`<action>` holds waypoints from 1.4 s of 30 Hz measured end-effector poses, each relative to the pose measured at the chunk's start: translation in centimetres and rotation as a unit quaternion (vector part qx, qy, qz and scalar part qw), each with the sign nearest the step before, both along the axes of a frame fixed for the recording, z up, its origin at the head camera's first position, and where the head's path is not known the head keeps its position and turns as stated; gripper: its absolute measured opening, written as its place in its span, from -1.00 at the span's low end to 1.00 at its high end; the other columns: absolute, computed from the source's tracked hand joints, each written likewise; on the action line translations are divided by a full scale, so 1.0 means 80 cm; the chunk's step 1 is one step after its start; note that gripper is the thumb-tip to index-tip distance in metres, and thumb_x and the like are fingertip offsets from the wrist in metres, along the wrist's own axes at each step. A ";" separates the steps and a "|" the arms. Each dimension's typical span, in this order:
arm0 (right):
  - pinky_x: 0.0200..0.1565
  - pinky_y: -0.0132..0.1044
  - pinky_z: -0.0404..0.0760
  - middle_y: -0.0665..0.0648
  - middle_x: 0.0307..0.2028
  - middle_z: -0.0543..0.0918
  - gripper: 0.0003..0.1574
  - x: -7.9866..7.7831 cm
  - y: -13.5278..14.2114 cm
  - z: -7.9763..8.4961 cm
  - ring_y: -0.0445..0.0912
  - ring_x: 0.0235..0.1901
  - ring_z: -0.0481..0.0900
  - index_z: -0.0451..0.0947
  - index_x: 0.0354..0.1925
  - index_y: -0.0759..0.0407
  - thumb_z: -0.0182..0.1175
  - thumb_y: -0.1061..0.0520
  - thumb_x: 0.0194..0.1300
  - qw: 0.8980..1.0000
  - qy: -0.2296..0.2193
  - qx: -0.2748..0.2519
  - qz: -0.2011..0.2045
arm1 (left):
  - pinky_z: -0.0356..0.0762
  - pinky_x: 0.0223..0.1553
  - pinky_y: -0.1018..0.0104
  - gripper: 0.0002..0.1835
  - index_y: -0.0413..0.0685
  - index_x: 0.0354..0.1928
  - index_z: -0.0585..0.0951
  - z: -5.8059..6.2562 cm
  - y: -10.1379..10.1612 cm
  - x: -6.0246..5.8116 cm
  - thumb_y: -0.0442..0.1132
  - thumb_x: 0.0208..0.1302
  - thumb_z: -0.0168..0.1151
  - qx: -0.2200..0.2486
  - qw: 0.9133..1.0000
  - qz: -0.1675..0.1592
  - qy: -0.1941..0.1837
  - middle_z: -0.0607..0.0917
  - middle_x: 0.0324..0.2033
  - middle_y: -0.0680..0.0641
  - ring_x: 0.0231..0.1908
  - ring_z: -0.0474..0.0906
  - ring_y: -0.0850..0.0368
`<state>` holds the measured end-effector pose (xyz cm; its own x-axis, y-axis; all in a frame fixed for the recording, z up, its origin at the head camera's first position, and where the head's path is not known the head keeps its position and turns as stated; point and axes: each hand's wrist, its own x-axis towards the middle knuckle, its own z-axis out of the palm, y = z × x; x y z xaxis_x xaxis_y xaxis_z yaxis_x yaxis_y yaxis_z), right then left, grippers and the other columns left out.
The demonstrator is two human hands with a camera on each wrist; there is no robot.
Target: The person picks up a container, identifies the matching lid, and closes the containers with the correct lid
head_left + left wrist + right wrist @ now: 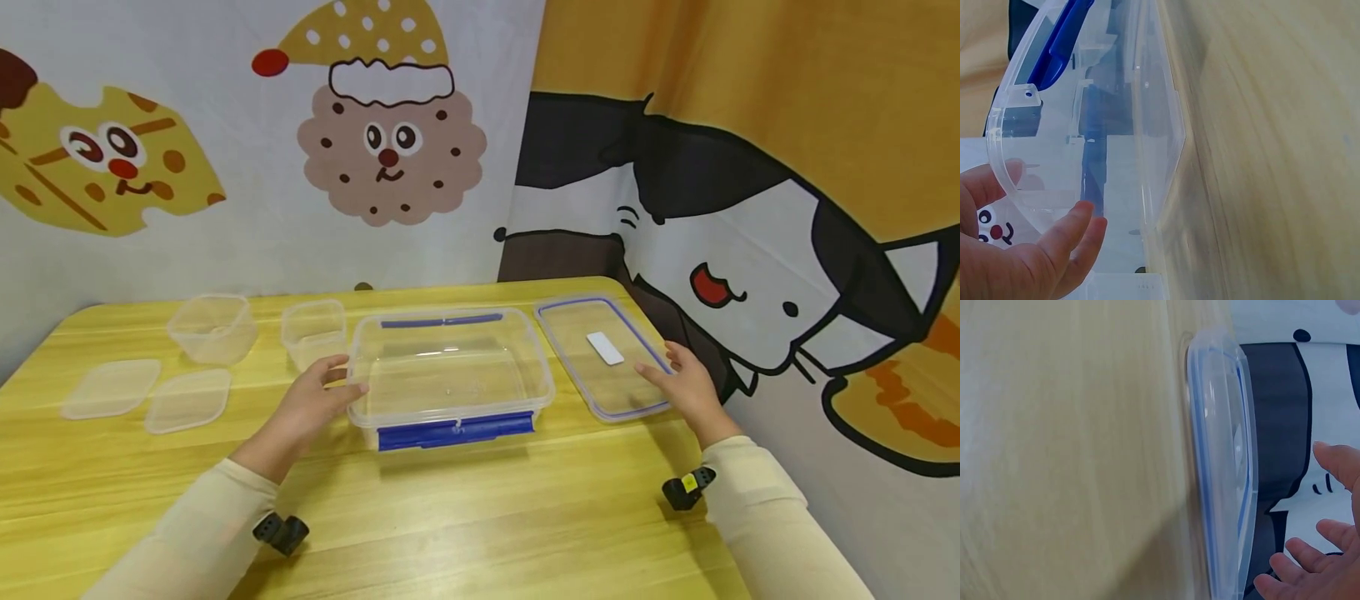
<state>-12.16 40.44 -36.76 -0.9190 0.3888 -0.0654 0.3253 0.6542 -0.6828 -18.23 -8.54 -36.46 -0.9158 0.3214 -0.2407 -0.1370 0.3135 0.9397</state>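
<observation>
A large clear rectangular container (450, 367) with blue side clips stands lidless in the middle of the table. My left hand (311, 400) is at its left end, thumb by the rim and the other fingers spread loosely beside the wall. In the left wrist view, the left hand (1035, 250) has its fingertips close to the plastic; whether they touch it I cannot tell. The large clear lid (573, 358), with a blue seal and a white label (604, 348), lies to the right of the container. Over its right edge my right hand (686, 387) hovers with fingers spread, holding nothing.
Two small clear containers, a wider one (213, 329) and a narrower one (315, 333), stand at the back left. Two small translucent lids, one left (112, 389) and one right (189, 402), lie before them. Printed curtains (480, 267) border the wooden table (465, 517).
</observation>
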 end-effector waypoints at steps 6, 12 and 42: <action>0.28 0.31 0.17 0.57 0.39 -0.01 0.11 0.006 0.010 -0.002 0.42 0.36 0.00 -0.22 0.48 0.42 0.13 -0.15 0.36 1.000 -0.017 -0.003 -0.010 | 0.30 0.28 -0.13 -0.22 -0.28 0.49 -0.08 0.000 0.000 -0.001 -0.22 0.42 0.09 -0.003 1.000 0.000 -0.003 0.07 0.39 -0.46 0.33 0.16 -0.38; 0.25 0.30 0.23 0.61 0.34 0.07 0.10 0.009 0.016 -0.005 0.44 0.27 0.16 -0.20 0.45 0.48 0.18 -0.07 0.35 0.998 -0.047 0.008 -0.034 | 0.29 0.28 -0.14 -0.23 -0.28 0.49 -0.09 0.001 0.001 0.000 -0.23 0.42 0.08 -0.004 1.000 0.000 -0.002 0.07 0.39 -0.46 0.33 0.14 -0.39; 0.20 0.27 0.31 0.66 0.20 0.24 0.05 0.006 0.038 -0.012 0.40 0.10 0.34 -0.06 0.37 0.60 0.28 0.08 0.24 0.989 -0.129 0.064 -0.028 | 0.29 0.27 -0.17 -0.23 -0.30 0.49 -0.10 0.006 0.003 0.004 -0.23 0.43 0.06 -0.008 1.000 -0.003 -0.004 0.06 0.38 -0.47 0.34 0.11 -0.39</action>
<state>-11.69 43.47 -37.69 -0.8550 0.4586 -0.2422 0.5161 0.7063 -0.4845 -17.90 -8.33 -36.00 -0.9120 0.3225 -0.2535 -0.1431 0.3288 0.9335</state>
